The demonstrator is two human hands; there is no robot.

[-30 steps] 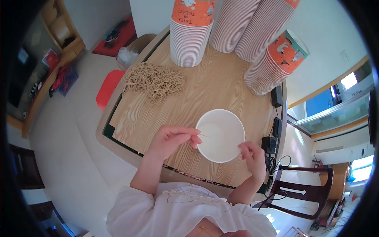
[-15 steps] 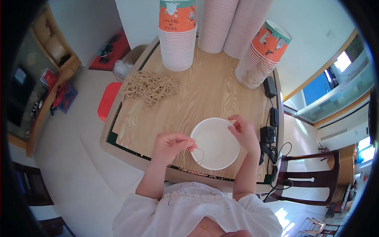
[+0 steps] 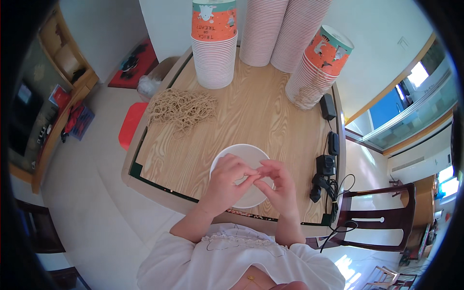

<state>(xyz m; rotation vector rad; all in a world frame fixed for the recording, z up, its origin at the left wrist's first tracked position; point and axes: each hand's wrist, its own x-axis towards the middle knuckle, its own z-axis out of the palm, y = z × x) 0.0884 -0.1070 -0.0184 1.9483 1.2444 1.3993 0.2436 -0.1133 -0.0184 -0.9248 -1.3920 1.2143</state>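
Observation:
A white round paper tub stands mouth up on the table near its front edge, partly covered by my hands. Above its opening the fingertips of both hands meet. My left hand is closed in a pinch at the end of a thin beige twine, now nearly hidden by the fingers. My right hand also pinches, thumb and forefinger touching the left fingertips; what lies between them is too small to make out. Farther off at the left, a tangled heap of beige twine loops lies on the table.
Stacked paper tubs with an orange and green print stand at the back; another stack, with twine around it, leans at the right. Taller white stacks rise behind. Black adapters and cables line the right edge. A dark chair stands beyond.
My right hand has left the tub's right rim and come to my left hand, which moved right. The tub has shifted left beneath them. The twine's hanging loop no longer shows.

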